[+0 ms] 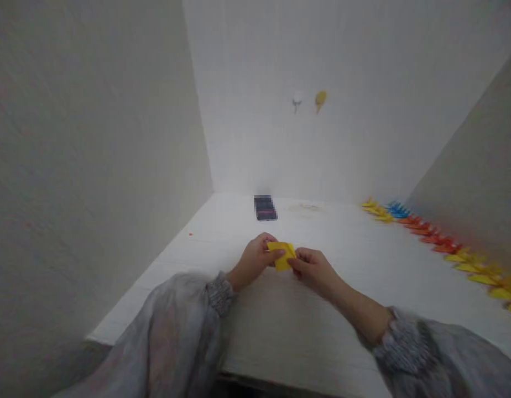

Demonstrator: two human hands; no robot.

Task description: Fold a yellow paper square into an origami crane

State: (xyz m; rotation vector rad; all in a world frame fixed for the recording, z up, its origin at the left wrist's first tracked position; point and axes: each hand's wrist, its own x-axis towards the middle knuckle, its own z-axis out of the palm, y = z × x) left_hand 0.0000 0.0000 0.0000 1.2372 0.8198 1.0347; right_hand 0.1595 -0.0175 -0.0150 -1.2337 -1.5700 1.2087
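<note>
Nearest the camera, two loose grey patterned sleeves [176,331] run forward over the near edge of the white wooden tabletop [305,331]. Beyond them the left hand [255,258] and the right hand [316,271] meet over the middle of the table, each pinching one side of a small folded piece of yellow paper [282,255]; the fingers of both hands are closed on it, the left from its left edge, the right from its lower right corner. The paper sits between the two hands, just above the tabletop. Farther back lies a dark rectangular stack [265,208], blurred. Along the right edge a row of folded paper figures [438,240] runs in yellow, orange, red and blue. On the far white wall [363,83] hang a small white shape [297,100] and a yellow shape [321,99]
</note>
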